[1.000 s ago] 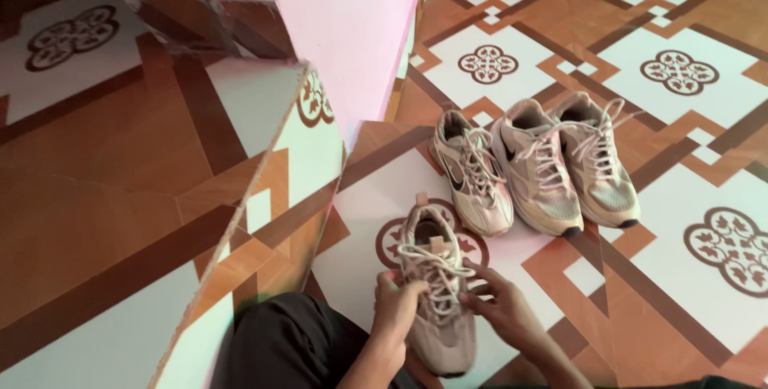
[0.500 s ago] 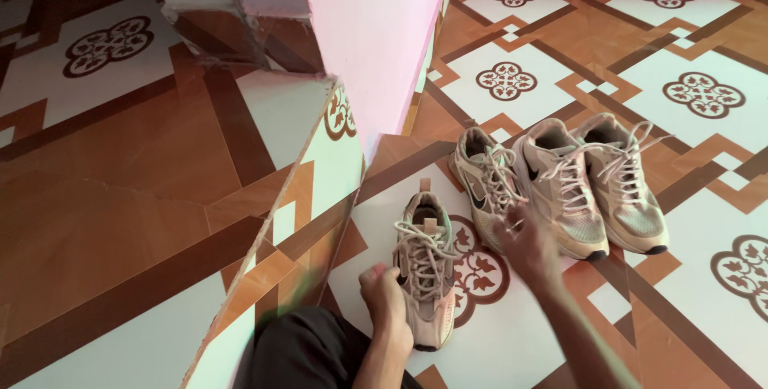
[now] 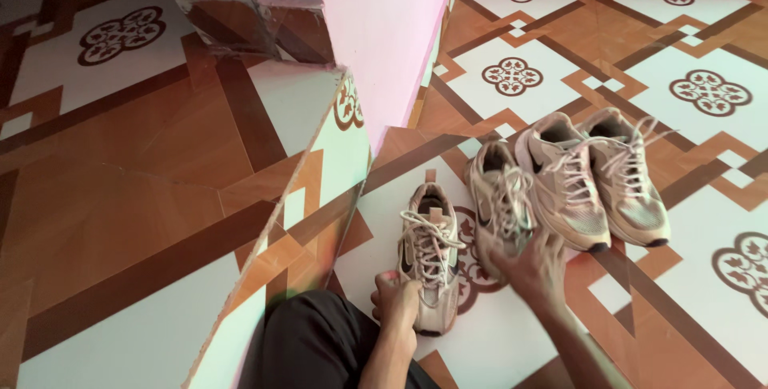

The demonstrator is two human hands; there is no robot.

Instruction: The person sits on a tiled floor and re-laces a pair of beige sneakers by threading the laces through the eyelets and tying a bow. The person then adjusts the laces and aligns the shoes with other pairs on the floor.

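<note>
Four pale pink-beige mesh running shoes with loose cream laces sit on the patterned orange, brown and white tiled floor [image 3: 688, 221], which fills the frame beside a pink wall corner [image 3: 384, 29] at upper centre. A pair of matching shoes [image 3: 596, 177] stands side by side at right of centre, untouched. Just left of them, the second shoe with a dark side stripe [image 3: 498, 197] is tilted as the right hand [image 3: 532, 265] closes its grip over the toe end; how firmly is hard to tell, since the fingers are blurred. Lower centre, the nearest shoe with cream laces [image 3: 428, 257] rests on the tiles, the left hand [image 3: 396, 301] curled shut against its side near the toe. I judge the slack laces the main risk: they could snag between neighbouring shoes, dragging the pair askew, and a toe-only hold may let the tilted shoe slip.
</note>
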